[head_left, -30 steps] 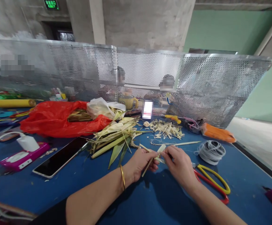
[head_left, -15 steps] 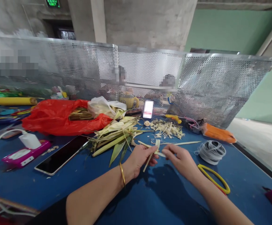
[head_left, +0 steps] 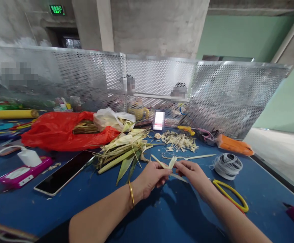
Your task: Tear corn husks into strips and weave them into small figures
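Pale leaf strips [head_left: 172, 162] cross one another between my two hands, above the blue table [head_left: 147, 216]. My left hand [head_left: 155, 176], with a gold bangle on the wrist, is closed on them from the left, thumb on top. From the right, my right hand [head_left: 190, 171] pinches the strips at their upper part. One strip end points up and left, and another hangs below my right fingers. A bundle of dried leaves [head_left: 126, 148] lies just beyond my left hand. Shredded leaf scraps [head_left: 179, 141] are heaped behind my right hand.
A phone [head_left: 63, 175], a purple power strip [head_left: 25, 172] and a red bag [head_left: 58, 131] lie left. To the right are a grey twine ball [head_left: 228, 166], yellow-handled scissors [head_left: 230, 195] and an orange packet [head_left: 234, 144]. A perforated metal screen [head_left: 86, 74] stands behind, with people beyond.
My right hand has moved slightly left, closer to my left hand, and now pinches the upright strip. The stick-like piece that pointed down below my left hand no longer shows there.
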A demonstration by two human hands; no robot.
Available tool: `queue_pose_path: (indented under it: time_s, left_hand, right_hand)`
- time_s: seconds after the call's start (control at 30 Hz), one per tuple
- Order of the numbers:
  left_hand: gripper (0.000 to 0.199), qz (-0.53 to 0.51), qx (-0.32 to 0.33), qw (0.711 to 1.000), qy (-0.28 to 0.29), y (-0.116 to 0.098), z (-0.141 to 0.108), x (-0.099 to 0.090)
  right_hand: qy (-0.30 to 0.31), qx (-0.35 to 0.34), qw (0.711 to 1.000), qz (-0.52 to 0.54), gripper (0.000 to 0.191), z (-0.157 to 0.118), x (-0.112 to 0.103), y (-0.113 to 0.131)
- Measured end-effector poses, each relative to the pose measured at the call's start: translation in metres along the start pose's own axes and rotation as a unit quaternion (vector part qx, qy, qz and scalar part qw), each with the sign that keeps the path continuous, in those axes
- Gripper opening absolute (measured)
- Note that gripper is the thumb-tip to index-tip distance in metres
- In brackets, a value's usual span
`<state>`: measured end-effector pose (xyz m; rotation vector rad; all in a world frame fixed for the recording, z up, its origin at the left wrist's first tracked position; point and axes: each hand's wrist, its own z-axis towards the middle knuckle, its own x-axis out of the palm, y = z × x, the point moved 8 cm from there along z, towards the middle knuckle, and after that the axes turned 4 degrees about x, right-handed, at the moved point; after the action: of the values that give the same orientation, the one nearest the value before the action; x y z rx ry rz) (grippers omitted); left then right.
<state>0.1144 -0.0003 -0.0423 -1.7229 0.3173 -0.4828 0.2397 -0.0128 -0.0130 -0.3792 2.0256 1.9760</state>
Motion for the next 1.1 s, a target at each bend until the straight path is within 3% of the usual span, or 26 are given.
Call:
queue_pose_path:
  time_s: [0.1, 0.27, 0.4, 0.6, 0.67, 0.73, 0.8, 0.87, 0.97, 1.1]
  left_hand:
    - [0.033, 0.001, -0.021, 1.0, 0.02, 0.003, -0.003, 0.006]
    - [0.039, 0.029, -0.021, 0.999, 0.037, 0.001, -0.006, 0.01]
    - [0.025, 0.043, -0.005, 0.998, 0.046, -0.003, -0.006, 0.011]
    - [0.021, 0.048, 0.006, 0.997, 0.067, -0.003, -0.006, 0.013]
    - [0.024, 0.062, 0.014, 0.996, 0.065, -0.004, -0.007, 0.013]
    - [0.026, 0.088, 0.032, 0.993, 0.065, -0.005, -0.008, 0.013]
    - [0.025, 0.125, 0.052, 0.988, 0.07, -0.006, -0.009, 0.016]
    - [0.023, 0.17, 0.06, 0.98, 0.079, -0.003, -0.009, 0.019]
    - [0.026, 0.213, 0.059, 0.971, 0.089, 0.003, -0.008, 0.021]
    - [0.028, 0.192, 0.048, 0.975, 0.099, 0.007, -0.008, 0.022]
  right_hand:
    - [0.008, 0.026, 0.993, 0.111, 0.039, 0.0, 0.003, -0.005]
    - [0.004, 0.007, 0.988, 0.157, 0.039, -0.004, 0.007, -0.001]
    - [-0.084, -0.01, 0.986, 0.145, 0.038, -0.004, -0.004, -0.002]
    - [-0.148, -0.051, 0.987, 0.038, 0.034, -0.003, -0.018, -0.002]
    - [-0.213, -0.103, 0.971, -0.044, 0.028, -0.01, -0.031, 0.01]
    - [-0.261, -0.178, 0.938, -0.142, 0.033, -0.02, -0.035, 0.029]
    - [-0.224, -0.237, 0.919, -0.222, 0.026, -0.026, -0.022, 0.044]
    - [-0.135, -0.253, 0.926, -0.246, 0.014, -0.027, -0.003, 0.048]
    - [-0.065, -0.228, 0.948, -0.213, 0.018, -0.026, 0.014, 0.043]
    - [-0.062, -0.143, 0.981, -0.117, 0.022, -0.019, 0.011, 0.026]
